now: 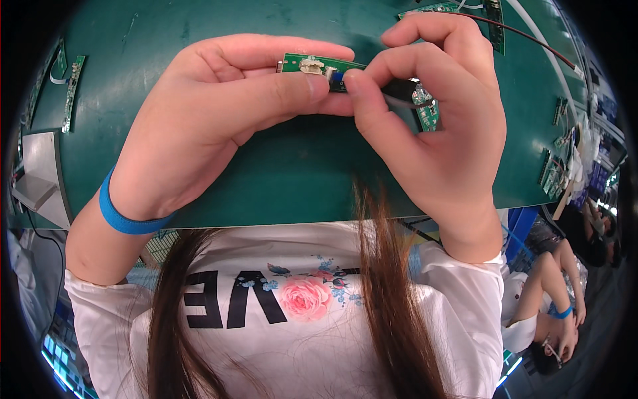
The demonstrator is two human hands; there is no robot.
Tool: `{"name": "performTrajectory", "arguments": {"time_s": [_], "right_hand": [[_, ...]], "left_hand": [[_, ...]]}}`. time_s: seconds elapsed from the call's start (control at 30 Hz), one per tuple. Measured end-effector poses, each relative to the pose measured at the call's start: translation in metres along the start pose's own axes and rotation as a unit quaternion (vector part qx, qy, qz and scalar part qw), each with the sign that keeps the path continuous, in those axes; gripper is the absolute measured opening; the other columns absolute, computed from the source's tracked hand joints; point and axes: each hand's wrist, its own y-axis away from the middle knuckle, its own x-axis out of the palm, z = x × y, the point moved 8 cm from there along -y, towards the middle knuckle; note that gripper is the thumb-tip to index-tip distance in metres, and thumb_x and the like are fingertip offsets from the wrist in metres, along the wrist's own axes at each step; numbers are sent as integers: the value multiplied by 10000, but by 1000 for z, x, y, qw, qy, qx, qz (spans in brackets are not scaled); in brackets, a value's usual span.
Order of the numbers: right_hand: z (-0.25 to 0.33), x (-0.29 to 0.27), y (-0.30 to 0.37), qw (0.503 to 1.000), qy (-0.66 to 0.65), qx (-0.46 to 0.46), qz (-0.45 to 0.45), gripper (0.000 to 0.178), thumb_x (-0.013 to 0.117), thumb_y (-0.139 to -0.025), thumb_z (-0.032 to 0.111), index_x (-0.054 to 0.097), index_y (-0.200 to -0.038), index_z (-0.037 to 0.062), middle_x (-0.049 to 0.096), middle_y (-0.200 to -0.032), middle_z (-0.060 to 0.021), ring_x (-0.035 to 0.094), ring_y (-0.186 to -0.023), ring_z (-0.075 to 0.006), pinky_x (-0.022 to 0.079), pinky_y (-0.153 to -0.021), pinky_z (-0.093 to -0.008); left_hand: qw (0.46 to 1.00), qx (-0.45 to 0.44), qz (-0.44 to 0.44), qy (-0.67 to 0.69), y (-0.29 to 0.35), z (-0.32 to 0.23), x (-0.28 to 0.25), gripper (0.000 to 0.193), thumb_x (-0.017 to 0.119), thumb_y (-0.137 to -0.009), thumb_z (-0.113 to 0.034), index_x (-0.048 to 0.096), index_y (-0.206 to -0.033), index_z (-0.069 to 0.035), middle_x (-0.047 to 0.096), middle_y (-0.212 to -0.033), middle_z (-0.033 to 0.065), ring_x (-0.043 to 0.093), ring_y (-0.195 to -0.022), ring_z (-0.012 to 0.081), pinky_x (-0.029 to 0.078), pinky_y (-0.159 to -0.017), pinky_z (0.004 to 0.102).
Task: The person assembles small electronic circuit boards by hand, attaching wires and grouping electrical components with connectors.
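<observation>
My left hand (232, 93) is closed around a narrow green circuit board (296, 63), pinching it between thumb and fingers. A cream socket (311, 66) shows on its upper face beside my thumb tip. At the board's right end, my right hand (445, 100) pinches a flat cable with a blue end (337, 77) between thumb and index finger. The fingertips partly hide where cable and board meet. Through the curl of my right hand shows a second green board (426, 110), with a dark strip leading toward it; whether they are joined I cannot tell.
On the green table (286, 166), a slim board (73, 93) with a white cable lies at left, above a metal block (43, 179). More boards (495, 26) and a dark red wire (525, 33) lie at upper right. Another person (551, 292) sits at right.
</observation>
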Motion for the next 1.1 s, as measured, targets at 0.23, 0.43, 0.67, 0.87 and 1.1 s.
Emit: {"name": "performTrajectory", "arguments": {"time_s": [0.23, 0.43, 0.67, 0.87, 1.1], "right_hand": [[-5, 1, 4, 992, -112, 29, -45, 134, 724, -669, 15, 610, -736, 38, 539, -897, -74, 512, -860, -166, 411, -733, -251], [-12, 4, -1, 986, -146, 74, 11, 136, 692, -736, 6, 583, -817, -2, 545, -884, -47, 514, -867, -132, 398, -774, -241], [-34, 24, 20, 925, -300, 227, 45, 107, 650, -791, 3, 558, -841, -21, 546, -817, -22, 504, -788, -89, 391, -734, -205], [-20, 19, 4, 957, -215, 175, 90, 93, 636, -802, -21, 545, -820, -16, 528, -810, -21, 494, -775, -84, 392, -715, -196], [-16, 19, 8, 941, -269, 194, 60, 81, 628, -819, -16, 551, -839, -5, 535, -823, -30, 519, -797, -96, 420, -743, -209]], "left_hand": [[1000, -12, -10, 5, -1, 3, -1, 333, 497, -886, -57, 523, -1202, 46, 637, -1033, 133, 629, -962, 201, 493, -873, 300], [1000, 6, -4, 3, 1, -2, 0, 345, 494, -886, -57, 511, -1214, 47, 646, -1002, 133, 638, -941, 201, 497, -862, 297], [1000, 22, -5, -18, 1, -4, 3, 355, 499, -881, -56, 506, -1221, 45, 647, -997, 145, 639, -951, 215, 489, -875, 288], [999, 36, -21, -3, 2, -6, 1, 346, 501, -878, -48, 510, -1211, 49, 647, -1004, 137, 637, -954, 211, 481, -888, 295], [998, 44, -5, -53, 1, -6, -2, 353, 543, -868, -57, 514, -1208, 32, 644, -1012, 128, 622, -974, 211, 460, -919, 316]]}}
